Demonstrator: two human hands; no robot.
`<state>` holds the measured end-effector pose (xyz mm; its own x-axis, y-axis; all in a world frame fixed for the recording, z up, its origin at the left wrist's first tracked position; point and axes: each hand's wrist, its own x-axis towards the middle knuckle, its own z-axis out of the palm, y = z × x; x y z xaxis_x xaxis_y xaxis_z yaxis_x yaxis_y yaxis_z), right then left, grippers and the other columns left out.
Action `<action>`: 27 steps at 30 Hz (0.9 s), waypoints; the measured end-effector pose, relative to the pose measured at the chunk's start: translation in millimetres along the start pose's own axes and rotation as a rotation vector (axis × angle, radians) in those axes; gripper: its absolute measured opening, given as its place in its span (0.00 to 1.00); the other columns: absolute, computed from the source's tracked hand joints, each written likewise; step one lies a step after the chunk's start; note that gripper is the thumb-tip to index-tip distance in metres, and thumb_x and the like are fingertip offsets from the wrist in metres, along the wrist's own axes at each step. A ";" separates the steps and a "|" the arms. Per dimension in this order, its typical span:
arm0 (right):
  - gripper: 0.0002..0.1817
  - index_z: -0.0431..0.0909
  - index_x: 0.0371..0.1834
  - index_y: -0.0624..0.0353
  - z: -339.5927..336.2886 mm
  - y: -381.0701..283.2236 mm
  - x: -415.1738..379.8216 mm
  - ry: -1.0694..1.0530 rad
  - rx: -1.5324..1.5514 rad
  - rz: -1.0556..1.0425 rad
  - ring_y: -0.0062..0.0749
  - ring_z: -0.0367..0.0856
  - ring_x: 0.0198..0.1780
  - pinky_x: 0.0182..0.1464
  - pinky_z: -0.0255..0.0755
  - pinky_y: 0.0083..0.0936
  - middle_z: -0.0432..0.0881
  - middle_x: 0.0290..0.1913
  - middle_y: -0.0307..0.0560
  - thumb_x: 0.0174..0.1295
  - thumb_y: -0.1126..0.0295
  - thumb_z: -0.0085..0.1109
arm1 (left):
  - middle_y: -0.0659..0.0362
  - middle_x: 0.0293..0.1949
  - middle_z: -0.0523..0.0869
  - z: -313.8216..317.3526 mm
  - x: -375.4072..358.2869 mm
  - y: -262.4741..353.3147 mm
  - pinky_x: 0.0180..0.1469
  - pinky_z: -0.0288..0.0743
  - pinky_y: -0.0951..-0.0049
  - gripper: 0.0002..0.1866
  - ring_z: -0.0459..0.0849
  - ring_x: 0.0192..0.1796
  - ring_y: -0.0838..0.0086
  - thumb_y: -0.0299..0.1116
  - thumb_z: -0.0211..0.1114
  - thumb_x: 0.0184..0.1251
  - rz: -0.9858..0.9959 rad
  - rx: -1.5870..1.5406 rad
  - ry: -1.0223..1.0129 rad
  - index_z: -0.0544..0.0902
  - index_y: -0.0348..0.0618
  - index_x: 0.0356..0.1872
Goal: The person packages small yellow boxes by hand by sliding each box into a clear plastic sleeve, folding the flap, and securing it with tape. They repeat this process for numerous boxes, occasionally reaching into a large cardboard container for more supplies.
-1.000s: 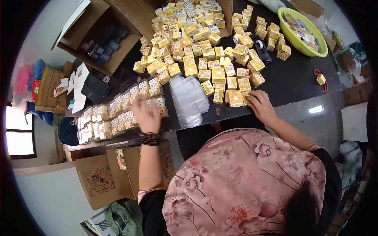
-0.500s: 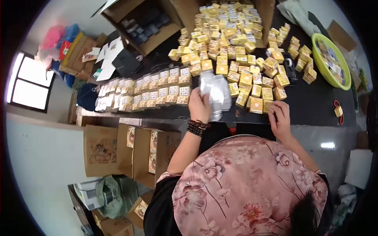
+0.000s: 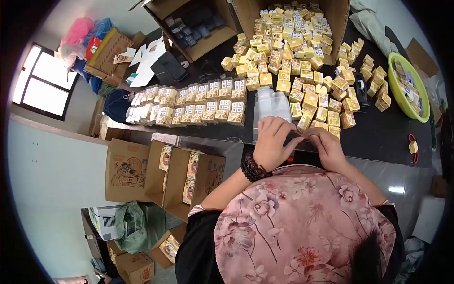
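My left hand (image 3: pixel 270 142), with a dark bead bracelet on its wrist, and my right hand (image 3: pixel 327 147) meet at the front edge of the black table (image 3: pixel 378 132). Between their fingertips they pinch a thin clear plastic case (image 3: pixel 295 138). Whether anything is inside the case is hidden by the fingers. Just behind the hands lies a stack of clear plastic cases (image 3: pixel 272 104). Several loose small yellow boxes (image 3: pixel 309 97) spread to the right of the stack. Two rows of cased yellow boxes (image 3: pixel 194 108) line the table to the left.
An open carton full of yellow boxes (image 3: pixel 293 23) and another with dark items (image 3: pixel 194 26) stand at the back. A green basin (image 3: pixel 409 85), a tape dispenser (image 3: pixel 362 90) and red scissors (image 3: pixel 412 142) are on the right. Printed cartons (image 3: pixel 161 175) stand below the table's edge.
My left hand left the rows, reached the clear stack and came back with a clear case. My right hand lifted off the yellow boxes and joined it at the table's edge.
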<state>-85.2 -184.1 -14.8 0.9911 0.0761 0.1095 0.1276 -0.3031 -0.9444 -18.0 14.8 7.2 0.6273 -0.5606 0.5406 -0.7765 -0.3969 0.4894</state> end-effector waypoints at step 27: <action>0.27 0.73 0.61 0.53 -144.8 99.6 24.6 0.301 -0.718 0.123 0.54 0.73 0.55 0.58 0.69 0.39 0.74 0.53 0.57 0.59 0.58 0.64 | 0.56 0.46 0.88 4.9 -37.2 -14.3 0.52 0.75 0.80 0.14 0.84 0.48 0.79 0.26 0.61 0.72 -0.707 -0.788 -0.781 0.81 0.34 0.54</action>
<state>-42.5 -350.0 -61.3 0.9546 -0.2272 0.1927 -0.0918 -0.8399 -0.5350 -30.6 37.8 -23.2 0.4751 -0.7835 -0.4006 0.1130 -0.3972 0.9108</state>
